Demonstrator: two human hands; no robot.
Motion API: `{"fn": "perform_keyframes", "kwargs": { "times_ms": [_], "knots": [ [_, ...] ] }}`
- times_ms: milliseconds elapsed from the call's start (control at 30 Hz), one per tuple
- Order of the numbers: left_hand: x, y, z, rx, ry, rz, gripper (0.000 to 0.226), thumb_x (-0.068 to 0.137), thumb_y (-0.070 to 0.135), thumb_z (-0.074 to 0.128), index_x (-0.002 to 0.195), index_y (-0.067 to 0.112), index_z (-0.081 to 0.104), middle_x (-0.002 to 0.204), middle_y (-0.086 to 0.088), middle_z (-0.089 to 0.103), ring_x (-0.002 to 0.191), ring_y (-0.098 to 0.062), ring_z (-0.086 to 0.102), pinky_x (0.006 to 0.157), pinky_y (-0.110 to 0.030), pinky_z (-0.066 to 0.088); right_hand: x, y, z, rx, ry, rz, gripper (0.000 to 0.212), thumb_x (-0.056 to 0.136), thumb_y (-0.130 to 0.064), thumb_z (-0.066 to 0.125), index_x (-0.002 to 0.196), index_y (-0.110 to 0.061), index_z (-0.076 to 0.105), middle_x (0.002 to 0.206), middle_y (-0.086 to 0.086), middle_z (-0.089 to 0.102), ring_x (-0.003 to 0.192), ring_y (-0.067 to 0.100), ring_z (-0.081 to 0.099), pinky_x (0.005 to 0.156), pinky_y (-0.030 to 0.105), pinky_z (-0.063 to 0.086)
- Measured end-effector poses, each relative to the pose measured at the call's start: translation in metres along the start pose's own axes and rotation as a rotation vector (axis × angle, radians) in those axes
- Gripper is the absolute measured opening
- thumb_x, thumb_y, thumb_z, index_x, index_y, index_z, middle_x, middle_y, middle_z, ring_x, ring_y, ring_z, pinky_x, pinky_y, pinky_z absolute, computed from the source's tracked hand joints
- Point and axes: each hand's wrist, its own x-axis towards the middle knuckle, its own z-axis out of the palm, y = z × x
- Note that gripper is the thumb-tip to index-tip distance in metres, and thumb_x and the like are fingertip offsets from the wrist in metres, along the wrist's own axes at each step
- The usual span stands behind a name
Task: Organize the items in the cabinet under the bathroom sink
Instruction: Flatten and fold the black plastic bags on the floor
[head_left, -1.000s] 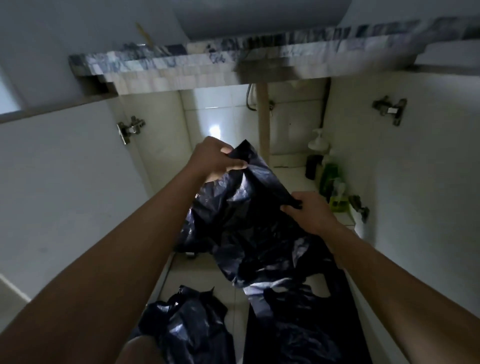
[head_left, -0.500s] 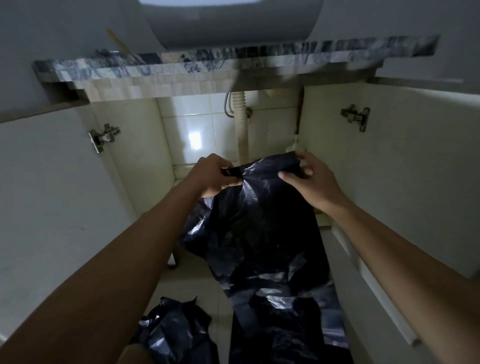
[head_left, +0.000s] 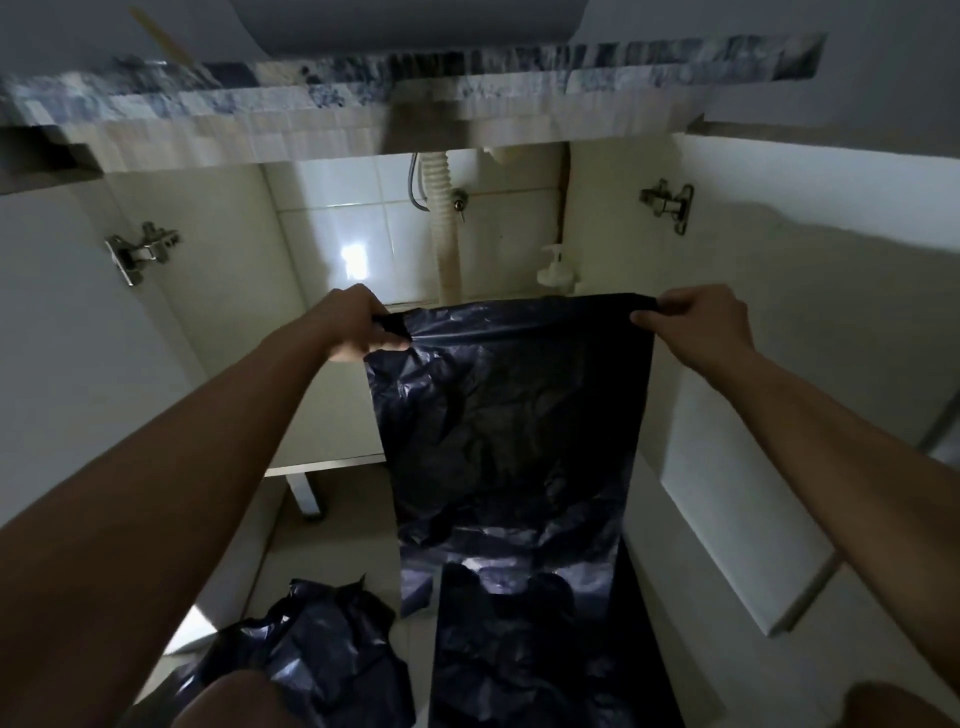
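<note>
Head view: both hands, left hand (head_left: 358, 325) and right hand (head_left: 693, 322), pinch the black bag (head_left: 509, 415) by its top corners. Keep that edge taut and level, so the fold lands square.

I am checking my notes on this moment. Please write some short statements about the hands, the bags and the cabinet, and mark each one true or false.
1. Both hands hold the top edge of the black plastic bag. True: left hand, right hand.
2. The bag is crumpled into a ball. False: it hangs spread out flat.
3. A second dark bag lies on the floor at lower left. True.
4. The cabinet doors are closed. False: both are open, hinges showing.
5. A pump bottle stands inside the cabinet. True.
</note>
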Motion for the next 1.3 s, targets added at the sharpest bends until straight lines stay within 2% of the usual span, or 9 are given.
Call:
{"fn": "perform_keyframes", "kwargs": {
  "times_ms": [333,467,600,733,833,900,1033,1133,1300],
  "knots": [
    [0.038,0.031,0.004,-0.065,0.176,-0.123,0.037,0.085,0.042,0.072,0.103,0.010,0.074,0.087,-0.012,0.070,0.076,-0.026,0.064,0.062,-0.030,0.044,0.030,-0.020,-0.003,-0.100,0.217,-0.052,0.014,0.086,-0.027,0.070,0.093,-0.016,0.078,0.093,0.005,0.074,0.083,0.015,0.067,0.072,0.017,0.044],
    [0.029,0.049,0.000,-0.189,0.332,-0.068,0.031,0.089,0.036,0.069,0.101,0.008,0.075,0.078,-0.011,0.064,0.068,-0.019,0.057,0.062,-0.028,0.038,0.024,-0.022,-0.022,-0.011,0.349,-0.151,0.016,0.084,-0.030,0.065,0.093,-0.022,0.077,0.084,-0.006,0.070,0.077,0.003,0.062,0.067,0.011,0.042],
    [0.000,0.056,0.000,-0.301,0.322,-0.005,0.022,0.091,0.031,0.066,0.091,0.010,0.074,0.071,-0.011,0.057,0.055,-0.010,0.042,0.052,-0.026,0.031,0.004,-0.002,-0.036,0.175,0.240,-0.124,0.023,0.082,-0.028,0.065,0.064,-0.016,0.057,0.059,-0.009,0.050,0.055,0.001,0.042,0.054,0.023,0.032],
    [-0.027,0.044,0.004,-0.488,-0.024,0.040,0.022,0.086,0.034,0.072,0.092,0.013,0.074,0.083,-0.010,0.068,0.074,-0.017,0.063,0.076,-0.026,0.055,-0.024,0.029,-0.039,0.412,-0.052,-0.004,0.011,0.089,-0.011,0.061,0.079,-0.011,0.065,0.078,0.006,0.059,0.071,0.014,0.058,0.074,0.032,0.050],
    [-0.038,0.030,0.012,-0.498,-0.433,0.001,0.059,0.066,0.054,0.081,0.111,0.017,0.074,0.117,-0.004,0.070,0.106,-0.018,0.067,0.089,-0.033,0.057,-0.039,0.052,-0.034,0.531,-0.239,0.219,0.017,0.080,-0.012,0.060,0.094,-0.004,0.064,0.090,0.013,0.063,0.086,0.025,0.063,0.089,0.041,0.053],
    [-0.041,0.026,0.026,-0.430,-0.626,-0.065,0.075,0.043,0.065,0.088,0.103,0.020,0.078,0.113,-0.001,0.073,0.106,-0.017,0.067,0.090,-0.036,0.057,-0.049,0.065,-0.030,0.494,-0.354,0.362,0.012,0.085,-0.013,0.055,0.090,-0.006,0.064,0.081,0.008,0.065,0.082,0.027,0.062,0.089,0.042,0.052],
    [-0.057,0.034,0.066,-0.299,-0.903,-0.208,0.025,0.074,0.035,0.078,0.093,0.019,0.076,0.110,-0.006,0.070,0.109,-0.025,0.062,0.099,-0.048,0.051,-0.066,0.091,-0.028,0.155,-0.682,0.528,0.021,0.095,-0.014,0.045,0.093,-0.007,0.066,0.100,0.019,0.071,0.101,0.038,0.065,0.101,0.049,0.048],
    [-0.069,0.035,0.101,-0.221,-1.041,-0.289,0.029,0.082,0.026,0.075,0.109,0.019,0.065,0.119,-0.004,0.065,0.113,-0.025,0.060,0.100,-0.049,0.051,-0.081,0.109,-0.025,-0.084,-0.917,0.554,0.025,0.094,-0.014,0.048,0.089,-0.007,0.072,0.097,0.017,0.075,0.102,0.035,0.068,0.100,0.047,0.047],
    [-0.090,0.033,0.163,-0.135,-1.228,-0.371,0.016,0.088,0.026,0.073,0.098,0.025,0.061,0.114,-0.001,0.060,0.120,-0.026,0.056,0.103,-0.048,0.048,-0.111,0.142,-0.002,-0.341,-1.179,0.739,0.027,0.090,-0.023,0.054,0.106,-0.012,0.072,0.102,0.006,0.077,0.103,0.023,0.071,0.104,0.041,0.036]
  ]
}}
